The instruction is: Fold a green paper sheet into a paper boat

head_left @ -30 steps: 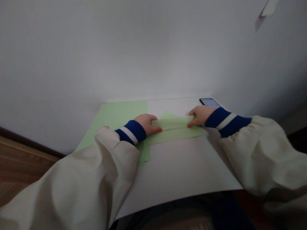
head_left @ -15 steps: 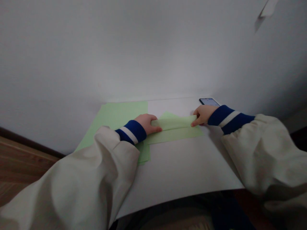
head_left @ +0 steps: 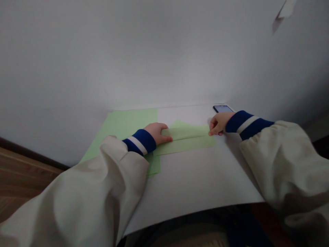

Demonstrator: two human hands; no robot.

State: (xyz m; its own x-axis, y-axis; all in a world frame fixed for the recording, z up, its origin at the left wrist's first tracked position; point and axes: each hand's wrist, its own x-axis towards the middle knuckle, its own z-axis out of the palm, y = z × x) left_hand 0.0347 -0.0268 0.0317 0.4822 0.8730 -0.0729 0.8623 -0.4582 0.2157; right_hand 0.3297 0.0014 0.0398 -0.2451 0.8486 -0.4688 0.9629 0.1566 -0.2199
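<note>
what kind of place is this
Probably a desk in a home or small study: green paper lies on a white surface against a plain white wall, with a phone at the back.

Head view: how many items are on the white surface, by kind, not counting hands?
Flat green paper sheet: 1
Folded green paper: 1
Smartphone: 1
Total: 3
</note>
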